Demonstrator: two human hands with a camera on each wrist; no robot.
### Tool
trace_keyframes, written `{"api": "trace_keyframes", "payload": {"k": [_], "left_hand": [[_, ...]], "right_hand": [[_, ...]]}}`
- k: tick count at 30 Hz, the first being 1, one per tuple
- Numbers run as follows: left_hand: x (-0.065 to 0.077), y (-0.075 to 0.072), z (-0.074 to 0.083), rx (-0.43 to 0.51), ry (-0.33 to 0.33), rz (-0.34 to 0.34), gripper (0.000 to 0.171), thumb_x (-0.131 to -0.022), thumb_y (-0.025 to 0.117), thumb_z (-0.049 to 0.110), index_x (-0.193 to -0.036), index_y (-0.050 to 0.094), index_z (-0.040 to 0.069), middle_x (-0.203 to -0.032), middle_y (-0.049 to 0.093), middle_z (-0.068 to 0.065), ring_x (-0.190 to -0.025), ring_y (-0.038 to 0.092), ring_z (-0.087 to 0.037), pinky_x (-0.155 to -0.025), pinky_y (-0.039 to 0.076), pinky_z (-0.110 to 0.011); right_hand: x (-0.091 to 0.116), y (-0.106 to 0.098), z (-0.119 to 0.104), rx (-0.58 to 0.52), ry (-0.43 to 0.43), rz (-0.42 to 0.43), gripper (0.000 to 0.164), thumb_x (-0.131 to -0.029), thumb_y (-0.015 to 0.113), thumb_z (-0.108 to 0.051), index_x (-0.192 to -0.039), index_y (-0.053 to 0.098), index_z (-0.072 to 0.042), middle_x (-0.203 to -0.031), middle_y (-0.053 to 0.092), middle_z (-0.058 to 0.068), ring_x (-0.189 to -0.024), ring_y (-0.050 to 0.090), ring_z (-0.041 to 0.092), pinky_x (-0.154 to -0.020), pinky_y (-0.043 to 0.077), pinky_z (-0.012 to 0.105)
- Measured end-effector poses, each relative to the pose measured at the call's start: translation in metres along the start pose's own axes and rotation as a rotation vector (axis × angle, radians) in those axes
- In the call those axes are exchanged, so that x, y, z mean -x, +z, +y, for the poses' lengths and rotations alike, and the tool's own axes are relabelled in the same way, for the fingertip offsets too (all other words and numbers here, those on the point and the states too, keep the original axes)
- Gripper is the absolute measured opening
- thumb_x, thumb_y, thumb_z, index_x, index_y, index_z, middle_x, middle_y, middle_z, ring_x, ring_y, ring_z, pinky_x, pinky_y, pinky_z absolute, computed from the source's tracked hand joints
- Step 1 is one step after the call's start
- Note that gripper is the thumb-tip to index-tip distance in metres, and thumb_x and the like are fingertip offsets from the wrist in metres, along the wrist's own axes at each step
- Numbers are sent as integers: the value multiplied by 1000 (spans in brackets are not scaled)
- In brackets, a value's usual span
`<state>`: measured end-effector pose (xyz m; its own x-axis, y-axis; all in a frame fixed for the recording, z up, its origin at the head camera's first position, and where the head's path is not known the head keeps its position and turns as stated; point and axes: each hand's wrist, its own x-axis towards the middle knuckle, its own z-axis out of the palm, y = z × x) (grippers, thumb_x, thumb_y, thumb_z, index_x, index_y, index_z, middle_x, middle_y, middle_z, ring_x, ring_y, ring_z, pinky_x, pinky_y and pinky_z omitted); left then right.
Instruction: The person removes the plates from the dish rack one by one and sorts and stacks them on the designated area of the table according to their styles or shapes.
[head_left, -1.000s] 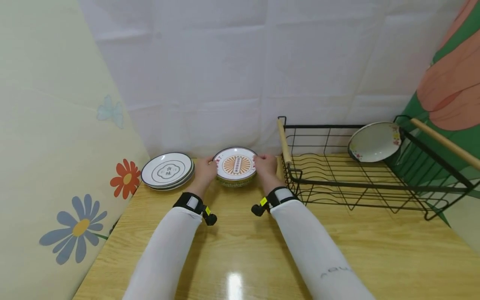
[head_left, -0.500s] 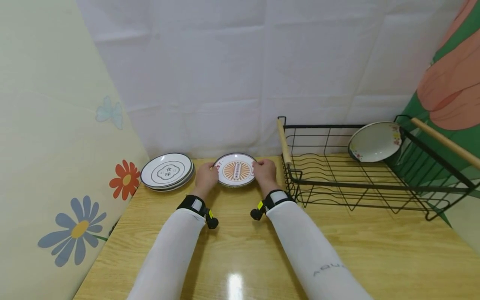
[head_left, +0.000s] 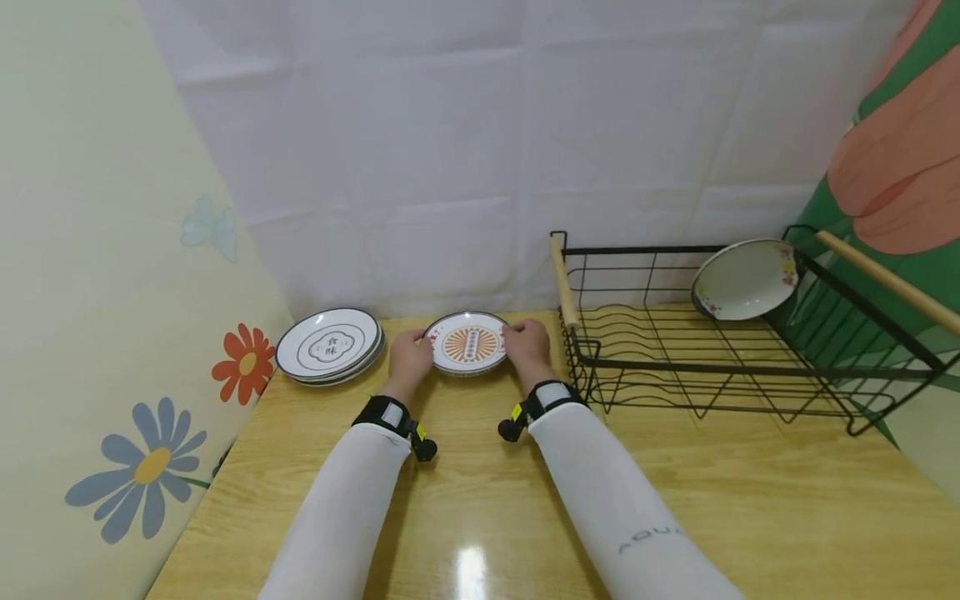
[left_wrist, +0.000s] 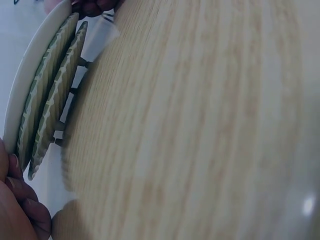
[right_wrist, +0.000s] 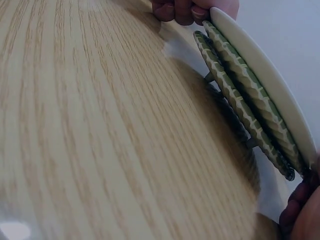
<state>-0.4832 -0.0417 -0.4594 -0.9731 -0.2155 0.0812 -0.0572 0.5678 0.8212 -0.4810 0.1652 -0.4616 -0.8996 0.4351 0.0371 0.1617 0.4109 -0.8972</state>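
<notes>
A small white plate (head_left: 468, 343) with an orange sunburst and a dark rim lies face up between the two hands. The left hand (head_left: 410, 358) pinches its left rim, the right hand (head_left: 527, 346) its right rim. Under the plate, the left wrist view shows two green layers (left_wrist: 52, 105) with ribbed, wavy edges, one above the other. Short dark feet under the lower layer stand at the wooden table. From the right wrist view, the white plate's edge (right_wrist: 270, 65) sits close over those layers. In the head view the plate hides them almost wholly.
A stack of white plates (head_left: 328, 345) with dark rims stands to the left, by the flower-patterned wall. At right is a black wire dish rack (head_left: 697, 367) with wooden handles. A white bowl (head_left: 746, 279) with floral marks leans in its back right corner.
The sunburst plate has come down over the green layers, which showed below it a second ago. Both hands have stayed on its rim and moved with it.
</notes>
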Motion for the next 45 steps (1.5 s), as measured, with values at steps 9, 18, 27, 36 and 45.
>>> {"api": "trace_keyframes", "payload": {"k": [9, 18, 27, 36, 45], "left_hand": [[0, 2, -3, 39, -19, -3, 41, -102, 51, 21, -137, 66, 5, -142, 63, -17, -137, 55, -30, -117, 43, -44], [-1, -1, -2, 57, -51, 3, 42, -101, 52, 27, -137, 67, 9, -143, 63, -14, -137, 55, -29, -116, 45, -43], [-4, 0, -7, 100, -66, -33, 45, -104, 52, 34, -140, 65, 10, -145, 62, -14, -138, 55, -27, -116, 44, -42], [0, -3, -6, 127, -72, -68, 50, -102, 53, 31, -146, 58, 8, -152, 55, -15, -143, 48, -27, -121, 38, -42], [13, -9, -10, 192, -72, -29, 55, -100, 54, 29, -151, 51, 6, -158, 47, -18, -152, 37, -32, -127, 29, -43]], "right_hand": [[0, 2, 7, 74, -46, -4, 24, -102, 54, -30, -104, 68, -10, -104, 68, 12, -94, 62, 29, -82, 51, 40], [3, 1, 8, 20, -68, 33, 28, -100, 57, -30, -106, 73, -8, -109, 72, 14, -100, 64, 31, -90, 52, 44], [3, -1, 11, -1, -78, 40, 34, -101, 60, -33, -114, 76, -6, -118, 73, 15, -111, 66, 33, -100, 51, 45], [7, 1, 11, -19, -58, 36, 39, -102, 55, -36, -120, 74, -7, -126, 71, 16, -119, 64, 33, -106, 50, 46], [20, -9, 11, -108, 7, -19, 50, -102, 53, -34, -146, 55, -9, -152, 54, 16, -144, 47, 34, -121, 38, 47]]}}
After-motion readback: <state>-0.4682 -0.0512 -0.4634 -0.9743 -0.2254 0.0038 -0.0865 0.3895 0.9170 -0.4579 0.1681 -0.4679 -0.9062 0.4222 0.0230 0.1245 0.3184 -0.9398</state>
